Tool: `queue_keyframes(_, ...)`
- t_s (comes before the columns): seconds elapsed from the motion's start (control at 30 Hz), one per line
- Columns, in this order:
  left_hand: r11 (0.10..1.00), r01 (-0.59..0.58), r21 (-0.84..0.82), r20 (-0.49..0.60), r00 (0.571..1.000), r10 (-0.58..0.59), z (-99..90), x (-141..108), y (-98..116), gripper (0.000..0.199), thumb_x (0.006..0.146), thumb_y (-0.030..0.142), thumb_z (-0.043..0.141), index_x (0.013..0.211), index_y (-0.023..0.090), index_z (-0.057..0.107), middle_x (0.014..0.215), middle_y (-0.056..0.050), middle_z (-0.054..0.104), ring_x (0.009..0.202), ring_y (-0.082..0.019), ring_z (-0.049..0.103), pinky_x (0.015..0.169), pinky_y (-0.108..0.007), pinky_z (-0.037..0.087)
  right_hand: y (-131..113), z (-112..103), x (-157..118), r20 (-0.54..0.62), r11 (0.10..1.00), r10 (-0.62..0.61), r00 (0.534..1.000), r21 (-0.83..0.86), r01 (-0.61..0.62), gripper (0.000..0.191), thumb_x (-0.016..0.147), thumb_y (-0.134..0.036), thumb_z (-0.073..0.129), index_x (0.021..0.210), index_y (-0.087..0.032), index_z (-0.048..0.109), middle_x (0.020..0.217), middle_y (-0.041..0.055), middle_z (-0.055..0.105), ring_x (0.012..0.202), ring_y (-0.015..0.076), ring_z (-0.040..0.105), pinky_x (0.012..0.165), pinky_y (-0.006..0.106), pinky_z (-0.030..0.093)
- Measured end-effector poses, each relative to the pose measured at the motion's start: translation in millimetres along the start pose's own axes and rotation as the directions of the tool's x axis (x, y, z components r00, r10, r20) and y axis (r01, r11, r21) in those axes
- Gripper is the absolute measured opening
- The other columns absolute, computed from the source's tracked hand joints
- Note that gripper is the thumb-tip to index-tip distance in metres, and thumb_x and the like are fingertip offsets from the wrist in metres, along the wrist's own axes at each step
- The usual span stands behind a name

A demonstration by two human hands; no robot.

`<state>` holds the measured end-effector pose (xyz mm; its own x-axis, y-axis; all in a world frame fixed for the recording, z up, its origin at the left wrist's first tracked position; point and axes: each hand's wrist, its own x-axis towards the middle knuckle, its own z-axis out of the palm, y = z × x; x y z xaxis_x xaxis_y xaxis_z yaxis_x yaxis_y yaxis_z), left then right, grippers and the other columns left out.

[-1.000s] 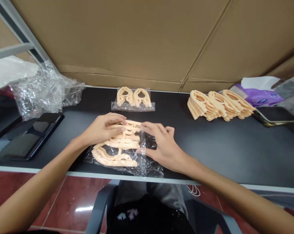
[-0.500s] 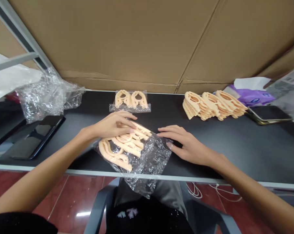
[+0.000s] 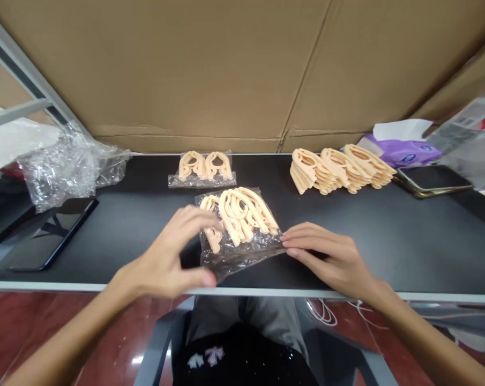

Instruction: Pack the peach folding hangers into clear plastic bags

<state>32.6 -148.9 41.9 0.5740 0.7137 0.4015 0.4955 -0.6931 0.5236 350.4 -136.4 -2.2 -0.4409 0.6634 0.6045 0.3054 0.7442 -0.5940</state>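
On desk [image 3: 387, 246], two filled bags [image 3: 244, 244] [image 3: 202, 181], two hands [image 3: 168, 262] [image 3: 330, 254]

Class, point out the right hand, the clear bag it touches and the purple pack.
Right hand [image 3: 341, 259], head view: its back.
Clear bag [image 3: 238, 259], head view: film near its lower edge.
Purple pack [image 3: 395, 153], head view: front side.

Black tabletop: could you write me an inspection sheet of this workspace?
Surface: black tabletop, partly covered.
Job's things: clear bag holding cream pieces; filled bag behind; loose cream stacks at right.
Clutter: crumpled plastic and dark device at left; tissue pack and phone at right.
Hands: left hand open at the bag's left side, contact unclear; right hand pinching its right corner.
Cables: white cable below tabletop's front edge.
Surroundings: cardboard behind, red floor below.
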Motion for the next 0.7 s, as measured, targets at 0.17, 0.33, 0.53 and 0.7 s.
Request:
queue_keyframes(0.17,0.993,0.004,0.115,-0.132,0.991,0.012,25.3,-43.6,13.8,0.029,0.085,0.04,0.08,0.106,0.026,0.067,0.1,-0.006,0.074,0.096,-0.026,0.066,0.085,-0.045,0.053,-3.8,0.6,3.8,0.042,0.987,0.15,0.988,0.06,-0.152,0.012,0.092,-0.022,0.066,0.09,-0.027,0.077,0.087,0.0035,0.078,0.086,0.0237,0.073,0.076,0.043,0.061)
queue_keyframes(0.33,0.982,0.183,-0.04,-0.3,0.936,-0.187,36.0,-29.3,16.2,0.02,0.095,0.021,0.064,0.076,0.024,0.067,0.078,-0.001,0.072,0.077,-0.019,0.066,0.072,-0.036,0.054,-9.8,8.0,6.4,-0.007,0.924,0.377,0.926,0.073,-0.376,0.021,0.093,-0.033,0.065,0.076,-0.024,0.073,0.083,0.0031,0.076,0.079,0.0201,0.07,0.074,0.037,0.055)
queue_keyframes(0.53,0.886,0.429,0.177,-0.266,0.887,-0.376,29.2,-22.0,7.3,0.036,0.094,0.036,0.066,0.063,0.02,0.058,0.069,0.002,0.067,0.067,-0.016,0.06,0.073,-0.037,0.045,-10.1,17.2,17.0,-0.095,0.83,0.544,0.834,-0.08,-0.551,0.031,0.083,-0.041,0.071,0.06,-0.023,0.061,0.068,0.0009,0.066,0.064,0.0169,0.058,0.062,0.034,0.044)
queue_keyframes(0.7,0.827,0.438,0.353,-0.192,0.899,-0.394,25.1,-25.0,-2.2,0.037,0.09,0.038,0.073,0.065,0.019,0.052,0.065,0.005,0.059,0.061,-0.015,0.052,0.071,-0.035,0.041,-4.1,16.5,19.2,-0.059,0.825,0.512,0.857,-0.243,-0.51,0.024,0.079,-0.037,0.075,0.065,-0.023,0.061,0.067,0.0006,0.063,0.067,0.0188,0.058,0.063,0.035,0.046)
